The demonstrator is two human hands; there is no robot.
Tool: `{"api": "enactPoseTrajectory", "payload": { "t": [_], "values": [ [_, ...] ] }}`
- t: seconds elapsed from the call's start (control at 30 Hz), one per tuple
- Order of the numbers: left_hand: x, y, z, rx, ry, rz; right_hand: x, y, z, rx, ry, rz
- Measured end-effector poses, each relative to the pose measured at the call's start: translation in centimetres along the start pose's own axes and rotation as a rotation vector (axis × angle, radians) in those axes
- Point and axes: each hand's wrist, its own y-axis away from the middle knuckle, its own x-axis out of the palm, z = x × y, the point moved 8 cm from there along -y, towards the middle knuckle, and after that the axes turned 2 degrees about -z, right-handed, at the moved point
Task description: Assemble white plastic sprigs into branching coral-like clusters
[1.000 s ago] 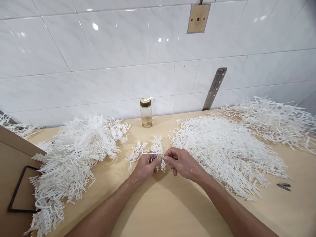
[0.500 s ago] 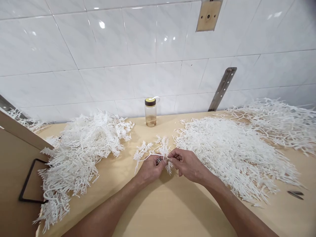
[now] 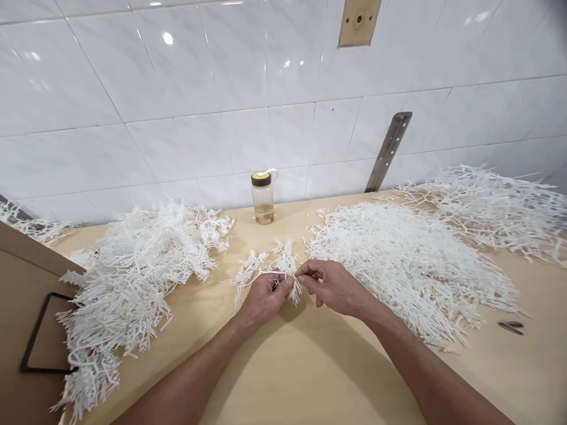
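The left hand (image 3: pixel 264 299) pinches a white sprig (image 3: pixel 286 258) — the right hand (image 3: pixel 335 288) nips it too, apparently by a strand (image 3: pixel 296 275).

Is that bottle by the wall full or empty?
Partly full: the bottle shows liquid only in its lower part, below clear sides.

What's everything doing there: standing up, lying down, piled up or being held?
Sprig: held
Left hand: pinching the sprig
Right hand: fingertips pinched at the sprig
Bottle: upright, capped, partly filled
Left pile: heaped
Right pile: heaped
Dark tool: lying down
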Motion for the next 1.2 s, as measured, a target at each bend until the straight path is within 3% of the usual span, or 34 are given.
{"api": "enactPoseTrajectory", "payload": {
  "t": [0.5,0.7,0.83,0.9,1.0,1.1,1.2],
  "values": [
    [-0.1,-0.2,-0.2,0.019,-0.134,-0.016,-0.4,0.2,1.5,-0.116,0.141,-0.119],
    [-0.3,-0.5,-0.8,0.054,-0.189,-0.036,0.6,0.4,2.6,-0.216,0.428,-0.214],
    [-0.7,-0.7,-0.7,0.056,-0.184,-0.077,1.3,-0.1,2.6,-0.16,0.697,-0.282],
    [-0.8,-0.7,-0.4,0.049,-0.119,-0.083,0.2,-0.3,2.1,-0.079,0.756,-0.358],
    [-1.0,-0.4,0.0,0.022,-0.033,-0.136,-3.0,0.0,1.3,-0.008,0.659,-0.523],
    [-1.5,-0.1,0.1,-0.001,-0.028,-0.222,-6.2,1.0,1.1,-0.051,0.576,-0.688],
    [-1.7,0.0,0.1,0.015,-0.019,-0.252,-8.0,1.9,0.9,-0.094,0.567,-0.804]
  ]
}}
